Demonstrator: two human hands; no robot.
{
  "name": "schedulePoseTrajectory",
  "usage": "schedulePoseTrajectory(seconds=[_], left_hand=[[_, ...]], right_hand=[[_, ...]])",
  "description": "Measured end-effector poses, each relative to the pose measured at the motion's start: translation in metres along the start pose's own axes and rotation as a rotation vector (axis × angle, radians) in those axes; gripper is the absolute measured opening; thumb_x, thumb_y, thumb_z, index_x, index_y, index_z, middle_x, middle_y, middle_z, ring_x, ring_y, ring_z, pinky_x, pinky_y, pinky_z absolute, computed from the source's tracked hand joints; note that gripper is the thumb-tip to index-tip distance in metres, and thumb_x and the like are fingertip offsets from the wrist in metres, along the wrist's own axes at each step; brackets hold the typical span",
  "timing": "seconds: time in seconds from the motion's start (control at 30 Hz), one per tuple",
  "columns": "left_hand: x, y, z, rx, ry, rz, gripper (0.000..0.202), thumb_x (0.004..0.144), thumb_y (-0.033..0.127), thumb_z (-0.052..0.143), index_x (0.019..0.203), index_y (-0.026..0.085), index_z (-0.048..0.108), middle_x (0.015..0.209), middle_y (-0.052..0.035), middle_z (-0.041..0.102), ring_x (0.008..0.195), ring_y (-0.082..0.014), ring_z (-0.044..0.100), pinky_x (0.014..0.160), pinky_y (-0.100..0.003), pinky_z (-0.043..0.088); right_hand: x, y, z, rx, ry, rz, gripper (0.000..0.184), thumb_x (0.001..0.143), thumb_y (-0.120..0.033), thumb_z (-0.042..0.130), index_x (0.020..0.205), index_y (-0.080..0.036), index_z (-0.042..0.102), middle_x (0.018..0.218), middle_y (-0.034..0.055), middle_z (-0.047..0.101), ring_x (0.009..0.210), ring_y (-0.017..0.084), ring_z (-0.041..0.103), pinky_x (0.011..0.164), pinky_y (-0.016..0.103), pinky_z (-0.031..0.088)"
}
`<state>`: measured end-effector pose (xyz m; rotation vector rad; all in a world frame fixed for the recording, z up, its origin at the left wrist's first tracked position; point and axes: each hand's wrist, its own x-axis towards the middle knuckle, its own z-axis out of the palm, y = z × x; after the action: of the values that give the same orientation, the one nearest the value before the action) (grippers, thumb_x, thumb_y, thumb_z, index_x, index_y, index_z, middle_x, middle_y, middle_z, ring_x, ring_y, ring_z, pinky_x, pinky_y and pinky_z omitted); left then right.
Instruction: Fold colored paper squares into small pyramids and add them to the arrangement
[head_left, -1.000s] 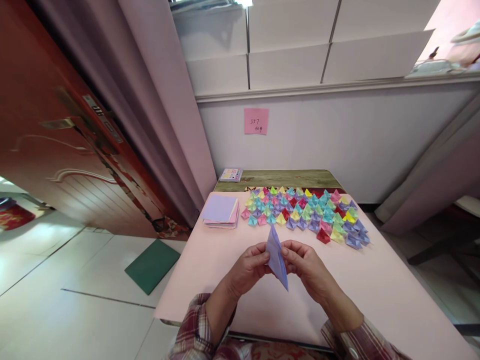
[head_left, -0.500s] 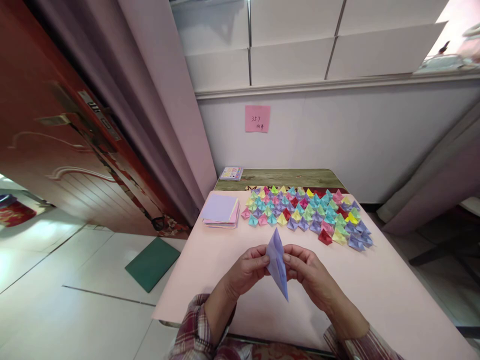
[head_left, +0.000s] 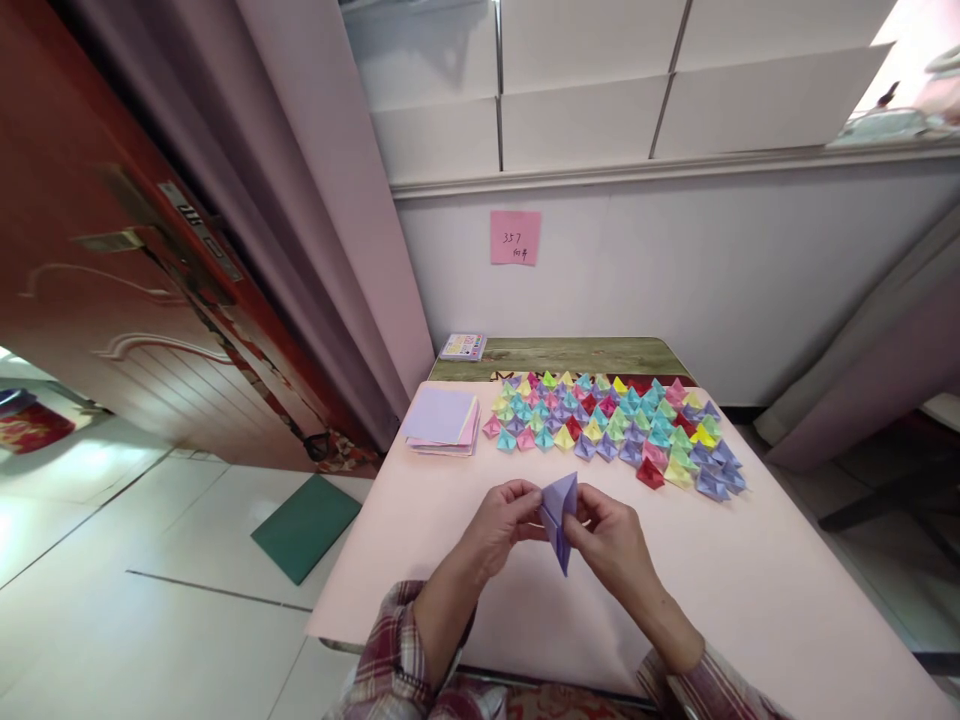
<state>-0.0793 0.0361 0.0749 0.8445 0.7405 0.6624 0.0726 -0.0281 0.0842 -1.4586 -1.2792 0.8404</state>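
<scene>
A folded purple origami paper point(head_left: 559, 505) is held up between my two hands, above the near part of the pink-covered table point(head_left: 420, 520). My left hand point(head_left: 504, 525) pinches its left edge between thumb and fingers. On the other side, my right hand point(head_left: 607, 525) grips the paper, the thumb pressed on its front face. The piece is pointed at top and bottom, with a crease across its middle. Just beyond my hands, several rows of small folded paper boats point(head_left: 600, 420) in many colours cover the table.
A stack of square paper sheets point(head_left: 441, 418) lies at the table's left. Behind it sits a small printed packet point(head_left: 463, 347) on the bare wooden strip point(head_left: 570, 354). A pink note point(head_left: 515, 238) hangs on the wall. On the floor lies a green board point(head_left: 305, 528).
The purple paper has turned in my hands from a long narrow diamond to a shorter shape with its broad face showing. My right thumb has moved onto its front face.
</scene>
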Motion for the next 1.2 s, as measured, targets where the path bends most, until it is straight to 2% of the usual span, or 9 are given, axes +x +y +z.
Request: schedulePoseTrajectory(seconds=[0.1, 0.23, 0.43, 0.53, 0.67, 0.8, 0.9, 1.07, 1.2], left_hand=[[0.002, -0.014, 0.01, -0.195, 0.124, -0.029, 0.033, 0.071, 0.04, 0.079, 0.08, 0.014, 0.061, 0.068, 0.0003, 0.062, 0.059, -0.0117, 0.059, 0.06, -0.026, 0.05], [0.003, -0.018, 0.02, -0.326, 0.227, -0.106, 0.032, 0.078, 0.044, 0.071, 0.075, 0.014, 0.06, 0.061, 0.0012, 0.06, 0.053, -0.0112, 0.055, 0.053, -0.024, 0.044], [0.004, -0.008, 0.024, -0.372, 0.209, -0.231, 0.029, 0.083, 0.038, 0.067, 0.069, 0.013, 0.061, 0.062, -0.0014, 0.063, 0.055, -0.0128, 0.058, 0.06, -0.026, 0.044], [0.004, -0.007, 0.024, -0.382, 0.215, -0.211, 0.022, 0.078, 0.03, 0.073, 0.069, 0.011, 0.064, 0.063, -0.0017, 0.065, 0.056, -0.0117, 0.058, 0.06, -0.024, 0.042], [0.002, -0.004, 0.02, -0.368, 0.206, -0.196, 0.019, 0.074, 0.028, 0.077, 0.073, 0.01, 0.069, 0.065, -0.0032, 0.069, 0.058, -0.013, 0.06, 0.058, -0.024, 0.041], [-0.001, 0.002, 0.014, -0.307, 0.218, -0.179, 0.022, 0.073, 0.03, 0.077, 0.078, 0.009, 0.073, 0.066, -0.0044, 0.069, 0.055, -0.013, 0.059, 0.055, -0.023, 0.039], [-0.001, 0.004, 0.011, -0.271, 0.221, -0.191, 0.026, 0.073, 0.033, 0.078, 0.079, 0.008, 0.073, 0.063, -0.0051, 0.069, 0.053, -0.0133, 0.059, 0.054, -0.023, 0.039], [0.001, -0.004, 0.017, -0.267, 0.204, -0.18, 0.027, 0.074, 0.034, 0.077, 0.079, 0.007, 0.073, 0.066, -0.0072, 0.07, 0.055, -0.0143, 0.061, 0.057, -0.024, 0.042], [0.002, -0.014, 0.025, -0.293, 0.185, -0.158, 0.03, 0.073, 0.036, 0.077, 0.079, 0.008, 0.073, 0.069, -0.0081, 0.071, 0.06, -0.015, 0.063, 0.061, -0.023, 0.044]], right_hand=[[-0.003, 0.007, 0.005, -0.336, 0.134, -0.183, 0.01, 0.081, -0.02, 0.054, 0.073, -0.021, 0.059, 0.065, -0.0004, 0.059, 0.056, 0.013, 0.053, 0.055, 0.023, 0.04], [-0.006, 0.016, 0.008, -0.667, 0.191, -0.392, 0.015, 0.086, -0.016, 0.051, 0.09, -0.021, 0.064, 0.075, 0.0022, 0.065, 0.065, 0.015, 0.059, 0.058, 0.024, 0.037], [-0.009, 0.014, 0.006, -0.866, 0.241, -0.634, 0.025, 0.091, -0.014, 0.048, 0.105, -0.023, 0.067, 0.082, 0.0013, 0.07, 0.071, 0.015, 0.062, 0.065, 0.027, 0.036], [-0.008, 0.012, 0.003, -0.845, 0.244, -0.621, 0.025, 0.091, -0.014, 0.05, 0.104, -0.023, 0.069, 0.089, 0.0017, 0.072, 0.076, 0.016, 0.065, 0.069, 0.027, 0.038], [-0.005, 0.012, -0.002, -0.659, 0.242, -0.482, 0.026, 0.086, -0.014, 0.053, 0.101, -0.026, 0.07, 0.093, 0.0, 0.072, 0.081, 0.016, 0.067, 0.067, 0.025, 0.043], [-0.001, 0.016, -0.009, -0.368, 0.119, -0.312, 0.021, 0.087, -0.021, 0.055, 0.099, -0.027, 0.072, 0.093, 0.0006, 0.071, 0.078, 0.015, 0.068, 0.066, 0.024, 0.049], [0.002, 0.016, -0.011, -0.262, 0.068, -0.251, 0.017, 0.087, -0.026, 0.057, 0.097, -0.025, 0.071, 0.093, 0.0021, 0.07, 0.077, 0.016, 0.068, 0.069, 0.026, 0.051], [0.005, 0.01, -0.001, -0.472, 0.121, -0.19, 0.035, 0.075, -0.019, 0.059, 0.108, -0.027, 0.066, 0.107, 0.0023, 0.069, 0.086, 0.02, 0.067, 0.07, 0.03, 0.051], [0.007, 0.012, 0.006, -0.733, 0.276, -0.339, 0.051, 0.067, -0.012, 0.055, 0.116, -0.024, 0.062, 0.117, 0.0056, 0.067, 0.104, 0.026, 0.063, 0.089, 0.038, 0.047]])
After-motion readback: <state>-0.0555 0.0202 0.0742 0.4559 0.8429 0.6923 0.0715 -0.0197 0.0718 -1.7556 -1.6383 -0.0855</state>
